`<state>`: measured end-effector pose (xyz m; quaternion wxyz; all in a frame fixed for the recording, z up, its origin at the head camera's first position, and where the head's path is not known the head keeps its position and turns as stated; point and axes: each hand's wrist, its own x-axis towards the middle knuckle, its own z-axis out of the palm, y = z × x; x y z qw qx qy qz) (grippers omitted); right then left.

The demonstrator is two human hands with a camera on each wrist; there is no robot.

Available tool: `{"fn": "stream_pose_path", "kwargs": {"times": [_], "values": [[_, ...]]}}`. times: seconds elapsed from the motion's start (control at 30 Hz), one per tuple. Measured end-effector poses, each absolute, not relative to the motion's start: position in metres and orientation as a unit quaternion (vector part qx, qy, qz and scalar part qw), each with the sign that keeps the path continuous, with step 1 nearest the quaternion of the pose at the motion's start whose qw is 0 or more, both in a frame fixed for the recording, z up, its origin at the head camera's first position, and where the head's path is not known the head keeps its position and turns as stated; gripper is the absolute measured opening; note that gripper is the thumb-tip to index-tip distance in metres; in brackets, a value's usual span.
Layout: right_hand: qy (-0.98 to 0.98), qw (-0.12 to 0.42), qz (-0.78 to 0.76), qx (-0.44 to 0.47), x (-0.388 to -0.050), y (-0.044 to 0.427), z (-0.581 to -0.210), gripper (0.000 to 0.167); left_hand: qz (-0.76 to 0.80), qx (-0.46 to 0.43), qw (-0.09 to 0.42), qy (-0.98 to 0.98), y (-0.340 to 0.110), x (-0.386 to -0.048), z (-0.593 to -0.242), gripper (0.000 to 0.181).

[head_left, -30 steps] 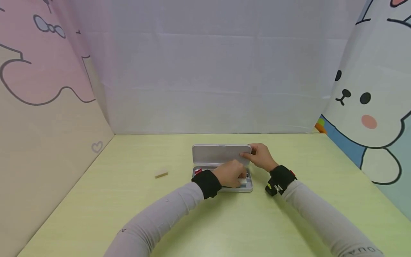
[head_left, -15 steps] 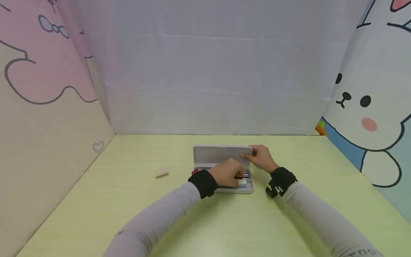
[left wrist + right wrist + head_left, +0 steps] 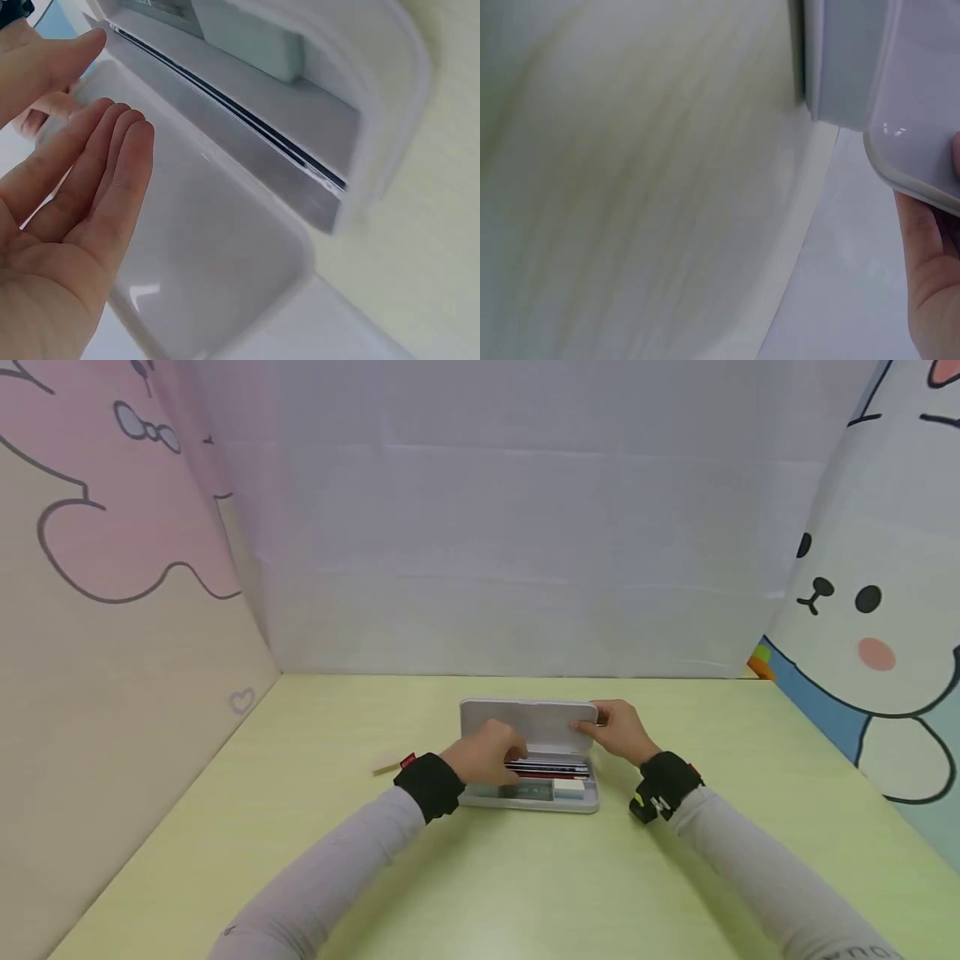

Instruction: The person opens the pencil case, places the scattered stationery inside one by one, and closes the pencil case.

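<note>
A light grey pencil case (image 3: 540, 806) lies on the table with its lid (image 3: 525, 718) raised. Several dark pencils and a reddish one (image 3: 558, 774) lie along its back part. In front of them sit a white block like an eraser (image 3: 568, 788) and a dark green flat piece (image 3: 529, 789). My left hand (image 3: 483, 753) hovers over the left half of the case; in the left wrist view its fingers (image 3: 112, 172) are nearly straight, apart from the thumb, holding nothing. My right hand (image 3: 621, 733) grips the lid's right edge, thumb on the inner face.
A small beige block (image 3: 384, 766) lies on the table (image 3: 525, 893) left of the case, partly behind the left wrist. Pale sheets (image 3: 487, 543) stand at the back, with printed walls (image 3: 885, 610) on either side.
My left hand has moved left across the case, uncovering the pencils and the white block. The right hand keeps its hold on the lid. The head view has turned slightly left.
</note>
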<state>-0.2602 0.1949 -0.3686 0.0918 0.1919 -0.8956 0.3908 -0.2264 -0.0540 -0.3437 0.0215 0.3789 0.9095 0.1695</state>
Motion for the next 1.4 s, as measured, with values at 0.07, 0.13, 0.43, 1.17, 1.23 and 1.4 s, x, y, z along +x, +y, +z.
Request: {"fn": "stream_pose_path", "kwargs": {"times": [0.07,0.13,0.43,1.17,1.23,1.4], "values": [[-0.895,0.090,0.393,0.191,-0.260,0.196,-0.369,0.016,0.175,0.375,0.019,0.910,-0.062,-0.227,-0.344,0.022],[-0.894,0.088,0.394,0.195,-0.259,0.198,-0.370,0.016,0.183,0.372,0.013,0.910,-0.073,-0.228,-0.345,0.019],[-0.896,0.093,0.389,0.196,-0.259,0.205,-0.370,0.021,0.214,0.296,0.009,0.931,-0.140,-0.240,-0.336,0.022],[-0.892,0.084,0.394,0.204,-0.259,0.202,-0.373,0.020,0.218,0.199,0.050,0.954,-0.229,-0.240,-0.357,0.020],[-0.890,0.088,0.394,0.211,-0.260,0.201,-0.373,0.020,0.217,0.204,0.052,0.953,-0.229,-0.239,-0.357,0.017],[-0.892,0.086,0.393,0.209,-0.263,0.199,-0.371,0.019,0.216,0.218,0.048,0.951,-0.230,-0.238,-0.357,0.010]]}}
